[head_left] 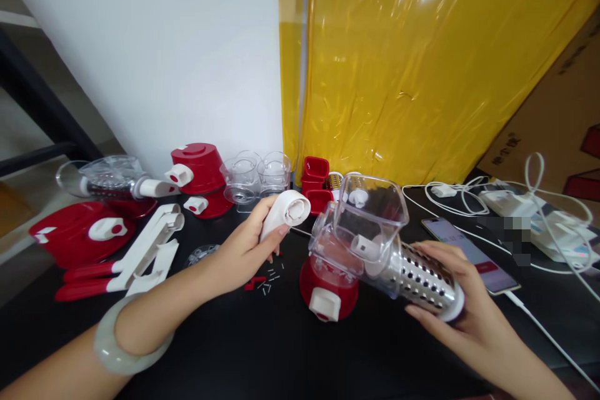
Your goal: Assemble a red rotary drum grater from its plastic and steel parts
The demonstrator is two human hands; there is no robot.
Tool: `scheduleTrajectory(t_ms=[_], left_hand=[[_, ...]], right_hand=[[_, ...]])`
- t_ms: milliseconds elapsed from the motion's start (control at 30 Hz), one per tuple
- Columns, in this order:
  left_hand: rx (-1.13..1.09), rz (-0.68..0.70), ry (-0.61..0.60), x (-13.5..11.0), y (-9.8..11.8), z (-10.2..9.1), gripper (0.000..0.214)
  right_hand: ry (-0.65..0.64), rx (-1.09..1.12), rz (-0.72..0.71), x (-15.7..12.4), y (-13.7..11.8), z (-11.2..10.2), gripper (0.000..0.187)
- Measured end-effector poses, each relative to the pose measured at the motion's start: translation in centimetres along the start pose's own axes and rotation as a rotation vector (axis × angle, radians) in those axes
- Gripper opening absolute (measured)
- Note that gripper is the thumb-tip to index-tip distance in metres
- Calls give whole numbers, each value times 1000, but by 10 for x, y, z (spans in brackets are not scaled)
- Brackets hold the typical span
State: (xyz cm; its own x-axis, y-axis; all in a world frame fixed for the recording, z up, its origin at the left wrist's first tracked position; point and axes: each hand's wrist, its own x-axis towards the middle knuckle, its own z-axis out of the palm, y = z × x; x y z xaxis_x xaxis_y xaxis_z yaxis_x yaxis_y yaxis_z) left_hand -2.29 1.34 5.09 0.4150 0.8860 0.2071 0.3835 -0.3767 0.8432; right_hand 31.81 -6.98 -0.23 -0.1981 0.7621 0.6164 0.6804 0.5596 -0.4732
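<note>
My left hand (250, 240) is closed around a white crank handle (285, 212), its round socket end turned up and towards the right. In my right hand (469, 300) is a metal grater drum (424, 278) with round holes and a white rim. The drum's inner end, with a white hub, sits at the opening of a clear plastic grater body (370, 212); how deep it goes in I cannot tell. That body stands on a red base (328, 290) with a white knob (325, 304) at its front. The handle is apart from the body.
At left lie red bases (79, 234) and white handles with red grips (140, 250). Behind are clear hoppers (257, 175) and red pushers (316, 169). Small screws (267, 281) lie mid-table. A phone (469, 253) and white cables (459, 194) occupy the right.
</note>
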Motion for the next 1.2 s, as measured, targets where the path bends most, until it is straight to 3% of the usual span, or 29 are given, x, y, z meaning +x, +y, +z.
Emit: scheduleTrajectory(t_ms=[300,400,533,600,800,1100,1200], left_hand=[[-1,-2,-10,0,1,0,42],[-10,0,-7,-1,0,1,42],[-5,10,-2,-1,-3,0,42],[-4,4,-1,-1,-4,0,43],[-7,2,-3,-1,-1,0,45],[9,-6,3,-4,-3,1,43],[7,-5,-3,-4,-2,2,43]], right_hand=[[61,-23,82,13,-9,15,44],[10,13,119,17,-13,19,54],[-192,71,172,12,-16,13,88],[-216,92,199,8,-16,7,99],[-126,21,115,3,-10,2,76],[-134,130,93,14,-11,9,73],[-132,216,75,15,-12,13,84]])
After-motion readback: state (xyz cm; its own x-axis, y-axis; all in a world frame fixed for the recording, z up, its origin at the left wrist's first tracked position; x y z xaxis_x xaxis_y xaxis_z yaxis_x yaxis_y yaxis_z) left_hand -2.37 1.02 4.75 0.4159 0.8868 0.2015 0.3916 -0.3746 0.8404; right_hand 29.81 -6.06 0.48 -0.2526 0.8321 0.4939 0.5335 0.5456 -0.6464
